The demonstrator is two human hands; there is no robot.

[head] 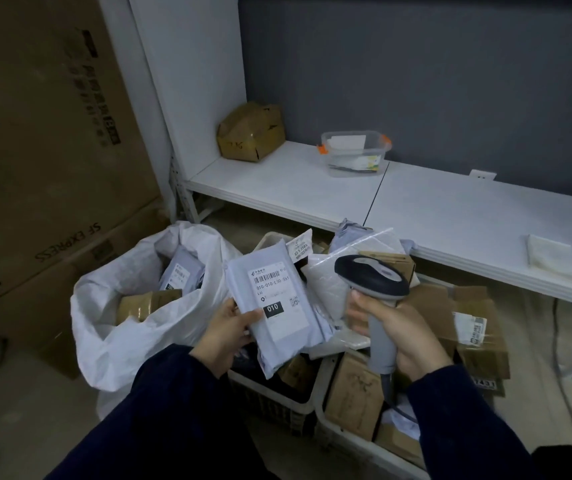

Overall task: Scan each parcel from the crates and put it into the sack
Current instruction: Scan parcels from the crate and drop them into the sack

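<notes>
- Because the barcode must face the reader, the left grip (pixel 223 336) curls round the lower left edge of the flat grey plastic mailer parcel (pixel 274 306), its white label turned upward.
- The right grip (pixel 398 336) is wrapped round the handle of the grey-and-black handheld scanner (pixel 374 282), whose head sits just beside the parcel.
- The parcel hangs over the dark slatted plastic crate (pixel 270 403), near the open white woven sack (pixel 132 306), probably for a short drop.
- It looks soft and thin, and is marked "010".

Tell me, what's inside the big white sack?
A grey parcel with a label and a brown taped box lie inside the sack. Anything deeper is covered by them and the sack's folds.
</notes>
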